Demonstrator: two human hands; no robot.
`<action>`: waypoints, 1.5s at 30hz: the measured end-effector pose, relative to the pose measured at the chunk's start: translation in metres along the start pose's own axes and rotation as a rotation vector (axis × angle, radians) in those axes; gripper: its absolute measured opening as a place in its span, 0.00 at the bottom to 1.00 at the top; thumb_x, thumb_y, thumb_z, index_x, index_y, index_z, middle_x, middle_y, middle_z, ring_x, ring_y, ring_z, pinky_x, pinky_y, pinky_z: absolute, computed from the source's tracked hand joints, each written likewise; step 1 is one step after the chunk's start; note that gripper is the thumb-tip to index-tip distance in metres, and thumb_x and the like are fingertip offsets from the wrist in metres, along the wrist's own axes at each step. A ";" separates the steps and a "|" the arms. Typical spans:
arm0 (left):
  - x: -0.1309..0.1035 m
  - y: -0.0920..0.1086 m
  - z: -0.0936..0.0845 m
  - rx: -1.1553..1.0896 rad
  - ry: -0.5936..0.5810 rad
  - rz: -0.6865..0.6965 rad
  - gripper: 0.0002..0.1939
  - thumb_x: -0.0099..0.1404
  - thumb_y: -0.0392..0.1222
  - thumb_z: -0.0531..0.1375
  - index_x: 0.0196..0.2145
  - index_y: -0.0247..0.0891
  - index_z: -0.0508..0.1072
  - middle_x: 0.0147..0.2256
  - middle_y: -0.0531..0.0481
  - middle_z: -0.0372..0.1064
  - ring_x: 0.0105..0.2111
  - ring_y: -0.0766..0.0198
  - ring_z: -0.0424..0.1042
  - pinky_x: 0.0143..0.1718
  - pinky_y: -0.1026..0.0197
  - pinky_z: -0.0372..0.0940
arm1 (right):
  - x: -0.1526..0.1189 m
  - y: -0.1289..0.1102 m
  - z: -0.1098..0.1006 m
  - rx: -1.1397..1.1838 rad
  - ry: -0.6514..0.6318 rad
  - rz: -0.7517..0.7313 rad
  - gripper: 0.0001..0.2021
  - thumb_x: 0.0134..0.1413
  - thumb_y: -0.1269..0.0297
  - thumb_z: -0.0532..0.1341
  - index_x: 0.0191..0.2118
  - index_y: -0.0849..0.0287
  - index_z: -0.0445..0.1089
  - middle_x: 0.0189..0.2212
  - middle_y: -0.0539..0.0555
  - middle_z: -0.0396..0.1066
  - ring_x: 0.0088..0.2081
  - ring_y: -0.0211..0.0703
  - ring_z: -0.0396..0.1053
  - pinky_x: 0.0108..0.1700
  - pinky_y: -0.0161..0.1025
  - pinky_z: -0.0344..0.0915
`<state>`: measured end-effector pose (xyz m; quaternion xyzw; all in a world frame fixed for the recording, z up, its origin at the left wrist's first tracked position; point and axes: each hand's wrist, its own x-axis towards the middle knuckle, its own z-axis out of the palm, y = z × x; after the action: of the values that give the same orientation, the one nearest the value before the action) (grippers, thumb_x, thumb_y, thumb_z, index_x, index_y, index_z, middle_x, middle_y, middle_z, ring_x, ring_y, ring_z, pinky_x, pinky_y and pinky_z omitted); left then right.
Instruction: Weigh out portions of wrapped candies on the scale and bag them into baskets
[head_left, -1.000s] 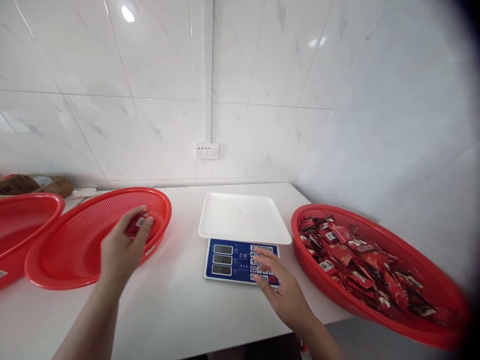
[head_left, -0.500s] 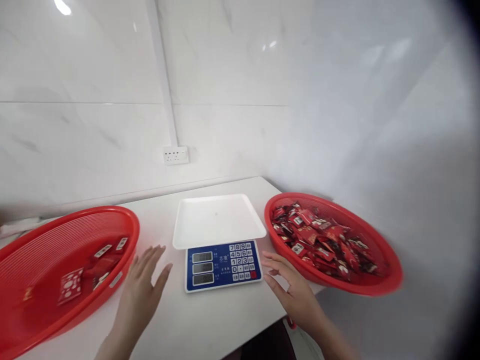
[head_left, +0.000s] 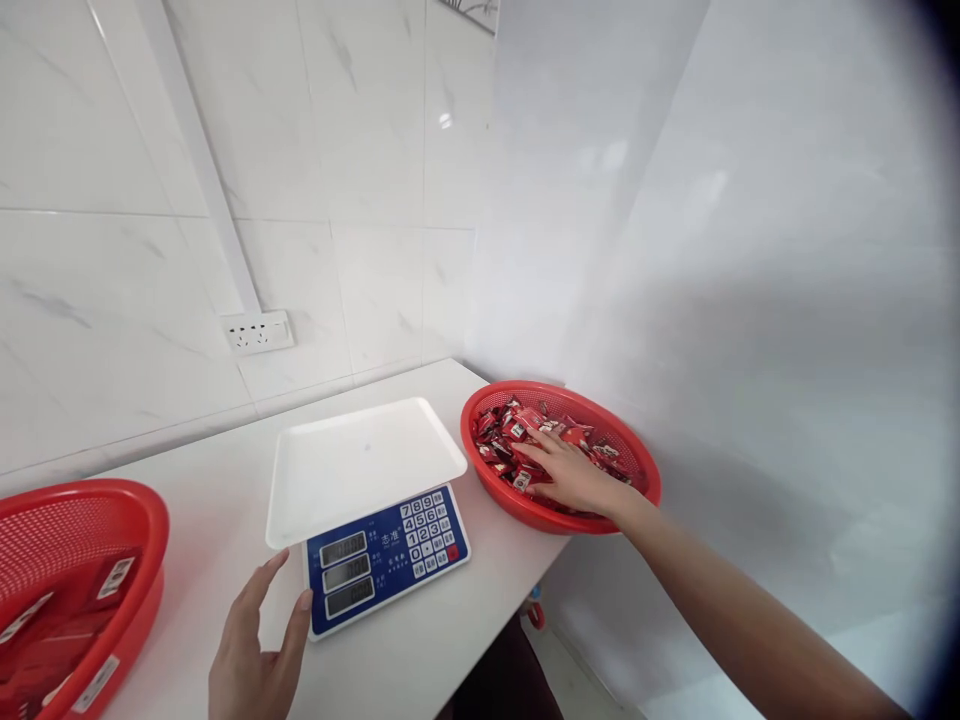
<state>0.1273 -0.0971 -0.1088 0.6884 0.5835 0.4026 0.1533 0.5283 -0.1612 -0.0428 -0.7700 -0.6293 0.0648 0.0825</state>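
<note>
My right hand (head_left: 566, 472) is over the heap of small red packets (head_left: 517, 435) in the right-hand red basket (head_left: 637, 455). Its fingers are spread on top of the packets, none gripped. To the left, my left hand (head_left: 255, 640) hovers beside the blue-fronted scale (head_left: 386, 545), thumb and fingers apart and holding nothing. On the scale sits a white weighing tray (head_left: 364, 465) with nothing on it. A second red basket (head_left: 150, 560), cut off by the left edge, holds several red packets (head_left: 75, 620).
All of this stands on a white table (head_left: 405, 640) against a tiled wall. A wall socket (head_left: 257, 332) is behind the scale. A grey-white wall (head_left: 750, 420) rises close on the right. Below the table's front edge, a small red item (head_left: 535, 612) shows near the floor.
The view has turned to the right. My right hand has moved from beside the scale's keypad into the right-hand basket; my left hand stays open, now nearer the scale's left corner.
</note>
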 end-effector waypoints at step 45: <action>0.000 -0.007 0.003 -0.115 0.031 -0.050 0.21 0.57 0.58 0.53 0.41 0.41 0.71 0.41 0.45 0.73 0.37 0.57 0.73 0.18 0.68 0.64 | 0.056 0.019 -0.008 0.227 0.058 0.004 0.11 0.51 0.69 0.56 0.40 0.55 0.71 0.40 0.54 0.71 0.41 0.46 0.70 0.44 0.40 0.64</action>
<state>0.1252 -0.0941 -0.1155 0.6575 0.5785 0.4422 0.1938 0.5595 -0.1099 -0.0387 -0.7586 -0.6137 0.1134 0.1872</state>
